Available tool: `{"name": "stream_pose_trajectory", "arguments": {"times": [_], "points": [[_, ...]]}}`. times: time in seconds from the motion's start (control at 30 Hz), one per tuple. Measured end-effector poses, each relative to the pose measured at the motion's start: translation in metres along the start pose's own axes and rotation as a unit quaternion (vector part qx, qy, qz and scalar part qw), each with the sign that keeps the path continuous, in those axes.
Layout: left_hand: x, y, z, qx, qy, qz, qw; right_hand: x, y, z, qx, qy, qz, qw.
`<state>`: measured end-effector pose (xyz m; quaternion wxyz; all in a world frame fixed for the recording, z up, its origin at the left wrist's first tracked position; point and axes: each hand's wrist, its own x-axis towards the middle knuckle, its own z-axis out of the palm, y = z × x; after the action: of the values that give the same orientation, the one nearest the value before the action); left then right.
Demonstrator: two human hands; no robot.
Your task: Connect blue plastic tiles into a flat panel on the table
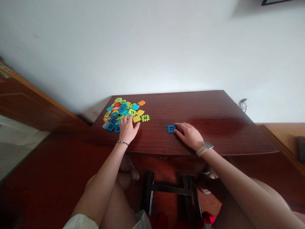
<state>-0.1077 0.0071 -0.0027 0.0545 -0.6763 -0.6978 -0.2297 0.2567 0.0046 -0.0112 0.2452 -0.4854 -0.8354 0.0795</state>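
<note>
My left hand (128,128) lies over the near right side of a pile of colourful interlocking plastic tiles (122,109). Its thumb is spread from the fingers, and the fingertips touch or hover just over the pieces; I cannot tell which. A lime green window tile (145,118) and a yellow tile (136,118) lie close to that thumb. Farther right, a blue window tile (171,128) with toothed edges rests flat on the table. My right hand (188,135) has thumb and index finger at its right edge, holding it.
The dark wooden table (197,108) backs onto a white wall (152,47). An orange tile (141,103) lies at the pile's far right. Below the front edge stands a dark stool frame (170,189) between my legs. A black cable (242,103) hangs right of the table.
</note>
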Motion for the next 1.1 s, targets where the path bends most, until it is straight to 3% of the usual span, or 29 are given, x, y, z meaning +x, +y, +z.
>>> {"name": "stream_pose_trajectory", "arguments": {"times": [0.13, 0.3, 0.43, 0.53, 0.77, 1.1], "points": [[-0.004, -0.026, -0.009, 0.053, 0.006, -0.098, 0.994, 0.0, -0.001, 0.0, -0.01, -0.001, -0.002, 1.0], [-0.009, -0.058, -0.015, 0.079, 0.001, -0.168, 0.983, 0.001, -0.001, 0.0, -0.014, 0.002, -0.005, 1.0], [-0.013, -0.082, -0.016, 0.075, -0.01, -0.195, 0.978, 0.002, -0.001, 0.001, -0.017, 0.002, -0.002, 1.0], [-0.016, -0.092, -0.012, 0.08, -0.007, -0.175, 0.981, 0.002, 0.0, 0.002, -0.016, 0.001, -0.003, 1.0], [-0.025, -0.083, -0.011, 0.116, 0.008, -0.137, 0.984, 0.003, 0.001, 0.002, -0.01, -0.001, -0.003, 1.0], [-0.031, -0.04, -0.005, 0.109, 0.014, -0.072, 0.991, 0.003, 0.001, 0.003, -0.009, 0.004, -0.002, 1.0]]}}
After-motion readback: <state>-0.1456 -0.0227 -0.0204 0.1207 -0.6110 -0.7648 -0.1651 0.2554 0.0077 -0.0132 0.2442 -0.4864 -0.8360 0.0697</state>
